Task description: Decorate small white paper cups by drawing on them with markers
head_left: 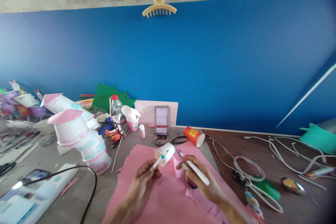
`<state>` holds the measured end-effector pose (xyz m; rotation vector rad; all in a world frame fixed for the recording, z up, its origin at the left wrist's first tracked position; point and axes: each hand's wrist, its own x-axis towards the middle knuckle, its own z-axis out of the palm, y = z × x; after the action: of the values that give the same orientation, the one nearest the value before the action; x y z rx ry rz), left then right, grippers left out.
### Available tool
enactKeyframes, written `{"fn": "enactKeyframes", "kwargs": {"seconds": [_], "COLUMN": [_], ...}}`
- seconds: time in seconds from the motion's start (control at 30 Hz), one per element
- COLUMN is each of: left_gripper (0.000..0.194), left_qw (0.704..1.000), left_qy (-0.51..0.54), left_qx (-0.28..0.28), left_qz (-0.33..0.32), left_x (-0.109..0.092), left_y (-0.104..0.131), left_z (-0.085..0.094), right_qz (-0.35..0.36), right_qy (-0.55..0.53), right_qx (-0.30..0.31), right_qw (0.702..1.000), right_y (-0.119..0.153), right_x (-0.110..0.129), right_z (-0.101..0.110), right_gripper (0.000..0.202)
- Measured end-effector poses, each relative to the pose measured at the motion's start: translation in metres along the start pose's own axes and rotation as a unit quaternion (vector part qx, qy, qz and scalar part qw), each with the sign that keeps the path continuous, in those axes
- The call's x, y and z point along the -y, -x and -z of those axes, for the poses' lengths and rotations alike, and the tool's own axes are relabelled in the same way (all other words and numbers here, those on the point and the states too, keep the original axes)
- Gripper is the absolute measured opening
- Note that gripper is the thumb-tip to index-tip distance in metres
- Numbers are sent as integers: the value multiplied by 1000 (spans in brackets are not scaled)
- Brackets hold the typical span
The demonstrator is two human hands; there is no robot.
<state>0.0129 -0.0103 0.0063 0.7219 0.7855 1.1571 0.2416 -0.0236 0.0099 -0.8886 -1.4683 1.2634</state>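
Note:
My left hand (145, 176) pinches a slim white marker (158, 161) with a teal tip, pointing up and right. Just behind that tip a white paper cup (169, 151) lies on its side. In my right hand (203, 178) is a thicker white marker (198, 174), slanting down to the right across the fingers. Both hands are over stacked pink paper sheets (157, 206). Scissors (179, 152) lie partly hidden by my right hand, beside a cut pink paper piece (179, 171).
An orange paper cup (193, 135) lies behind the sheets. To the left stand stacked cups with pink paper cones (70, 133), plus a bottle (116, 106) and a propped phone (162, 120). White cables (278, 147) and a keyring (248, 182) spread to the right. A blue partition (210, 66) rises behind.

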Motion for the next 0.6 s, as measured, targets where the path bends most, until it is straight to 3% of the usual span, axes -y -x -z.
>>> {"fn": "enactKeyframes", "kwargs": {"seconds": [0.27,0.4,0.47,0.6], "left_gripper": [24,30,29,20], "left_qw": [985,983,985,987], "left_qy": [84,97,69,42], "left_qx": [127,132,129,124], "left_qz": [79,82,87,97], "left_x": [3,4,5,7], "left_y": [11,16,17,16], "left_z": [-11,-9,-8,-7], "right_qz": [74,206,266,303], "right_qy": [160,290,303,260], "right_qx": [-32,-49,-43,-59], "right_qw": [984,933,914,915], "right_y": [14,17,17,18], "right_x": [-15,-9,-7,-13], "right_z": [-25,-35,-40,-48], "right_gripper": [15,20,27,35]}}
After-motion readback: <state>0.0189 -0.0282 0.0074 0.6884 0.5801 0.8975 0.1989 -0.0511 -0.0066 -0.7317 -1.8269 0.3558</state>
